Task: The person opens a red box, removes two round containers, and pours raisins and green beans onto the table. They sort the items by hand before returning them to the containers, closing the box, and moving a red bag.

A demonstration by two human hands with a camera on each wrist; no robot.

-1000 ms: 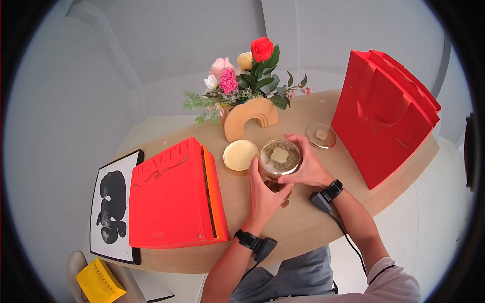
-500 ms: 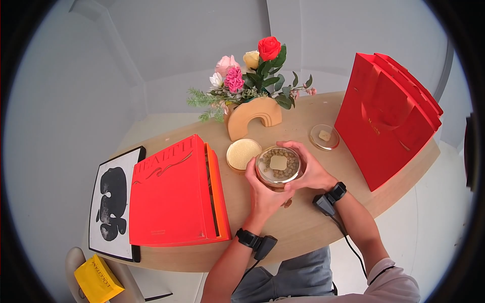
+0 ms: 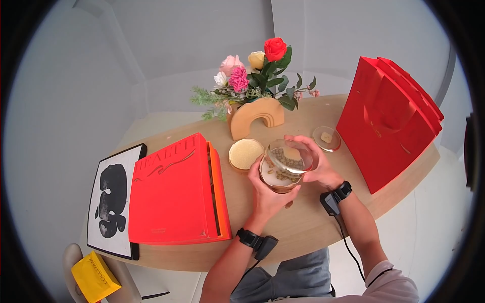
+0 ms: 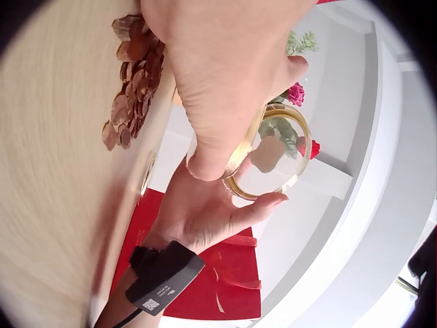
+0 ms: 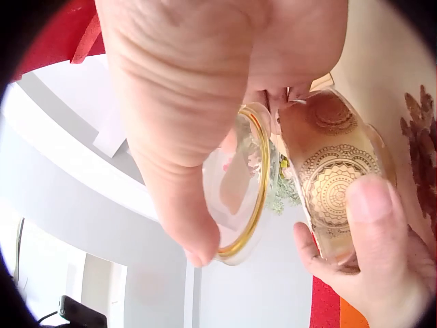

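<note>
My left hand (image 3: 270, 197) grips a round jar (image 5: 331, 184) with a gold mandala pattern, its thumb pressed on the wall in the right wrist view. Small brownish pieces lie on a pale surface inside. My right hand (image 3: 323, 169) holds a clear, gold-rimmed lid (image 5: 263, 198) by its edge, tilted above the jar with a gap between them. A beige label (image 4: 268, 154) sits on the lid. Beyond the jar stands a round gold-topped container (image 3: 246, 154). A pile of reddish-brown flakes (image 4: 136, 89) lies on the table, mostly hidden behind my hands in the head view.
Another clear round lid (image 3: 323, 145) lies beside a tall red paper bag (image 3: 376, 126). A wooden arch vase (image 3: 242, 118) with flowers stands at the back. Left are a large red box (image 3: 172, 197) and a framed picture (image 3: 111, 202). A yellow pouch (image 3: 96, 278) rests on a chair.
The clear lid has come off the jar, lifted and tilted to the right by my right hand. My left hand keeps hold of the jar. The head view has shifted slightly.
</note>
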